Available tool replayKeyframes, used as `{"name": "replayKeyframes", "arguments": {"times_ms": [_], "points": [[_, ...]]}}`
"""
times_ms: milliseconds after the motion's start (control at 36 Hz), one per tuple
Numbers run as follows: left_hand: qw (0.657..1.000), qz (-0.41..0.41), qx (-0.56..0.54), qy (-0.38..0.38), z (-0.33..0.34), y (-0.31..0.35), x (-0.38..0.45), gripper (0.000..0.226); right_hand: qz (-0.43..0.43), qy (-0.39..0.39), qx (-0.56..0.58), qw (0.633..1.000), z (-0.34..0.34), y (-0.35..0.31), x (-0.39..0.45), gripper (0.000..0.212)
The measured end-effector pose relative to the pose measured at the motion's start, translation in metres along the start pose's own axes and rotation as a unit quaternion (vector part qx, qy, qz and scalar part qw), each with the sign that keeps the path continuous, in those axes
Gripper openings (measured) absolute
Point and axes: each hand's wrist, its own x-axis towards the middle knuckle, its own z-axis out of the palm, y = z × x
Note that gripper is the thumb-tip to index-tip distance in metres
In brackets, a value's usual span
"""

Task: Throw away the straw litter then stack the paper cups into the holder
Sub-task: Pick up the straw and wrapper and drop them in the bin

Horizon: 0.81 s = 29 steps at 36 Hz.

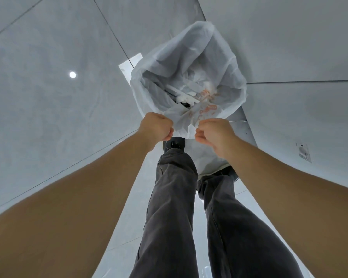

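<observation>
Left hand (156, 127): fisted on thin, crinkled white bag (225, 63) rim
Right hand (215, 135): fisted on same rim
Litter (186, 91): white, crumpled inside

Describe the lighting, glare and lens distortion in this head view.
Head view: soft, even light with faint shadows; one round bright reflection glares on the glossy grey floor; the wide-angle lens stretches the forearms and bends the tile seams; both hands, left hand and right hand, and the white bin bag are sharp, without visible motion blur.
</observation>
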Motion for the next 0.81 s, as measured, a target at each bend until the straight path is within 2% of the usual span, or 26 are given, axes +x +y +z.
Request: {"name": "replayKeyframes", "arguments": {"times_ms": [167, 278, 444, 583, 806], "points": [[1.000, 0.015, 0.024, -0.002, -0.004, -0.005, -0.003, 0.010, 0.074, -0.010, 0.037, 0.997, -0.005, -0.008, -0.007, 0.046], [1.000, 0.018, 0.018, -0.005, -0.004, -0.006, -0.009, 0.008, 0.059, -0.009, 0.033, 0.998, -0.011, -0.004, -0.008, 0.044], [0.999, 0.032, -0.013, -0.004, -0.007, -0.007, -0.024, 0.009, 0.026, -0.035, 0.042, 0.998, -0.020, -0.006, -0.026, 0.012], [0.999, 0.038, -0.033, 0.000, -0.013, -0.009, -0.046, 0.011, 0.008, -0.045, 0.034, 0.998, -0.028, -0.012, -0.049, 0.023], [0.997, 0.058, -0.043, 0.002, -0.029, -0.012, -0.103, 0.009, -0.023, -0.048, 0.027, 0.998, -0.052, -0.019, -0.102, 0.017]]}}
